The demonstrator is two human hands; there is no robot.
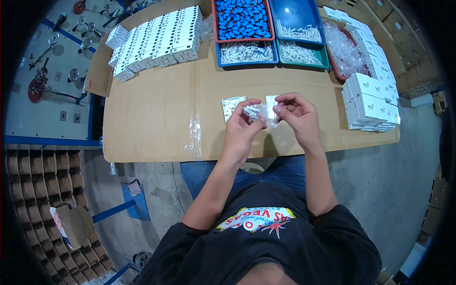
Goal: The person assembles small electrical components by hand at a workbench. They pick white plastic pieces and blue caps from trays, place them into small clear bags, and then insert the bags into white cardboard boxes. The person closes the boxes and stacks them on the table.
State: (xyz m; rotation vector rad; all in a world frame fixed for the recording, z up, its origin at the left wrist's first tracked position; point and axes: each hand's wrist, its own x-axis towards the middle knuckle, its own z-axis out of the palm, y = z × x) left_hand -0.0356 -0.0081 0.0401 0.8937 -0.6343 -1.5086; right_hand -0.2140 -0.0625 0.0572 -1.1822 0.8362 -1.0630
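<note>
Over the front of the cardboard-covered table, both hands are at a small clear plastic bag (271, 118). Small white plastic parts (251, 112) show in or against the bag, between the thumb and fingers of my left hand (239, 132). The fingertips of my right hand (303, 119) pinch the bag's other side. Just beyond my left hand lies a flat white piece with printing (232, 105), partly covered by the fingers. Another white piece (271, 99) shows behind the bag, mostly hidden.
Rows of white boxes (161, 40) stand at the far left. Trays hold blue parts (243, 20) and white parts (298, 53) at the back. A bin of clear bags (343, 50) sits beside stacked white boxes (370, 102) at right. The cardboard tabletop (147, 114) has a taped seam.
</note>
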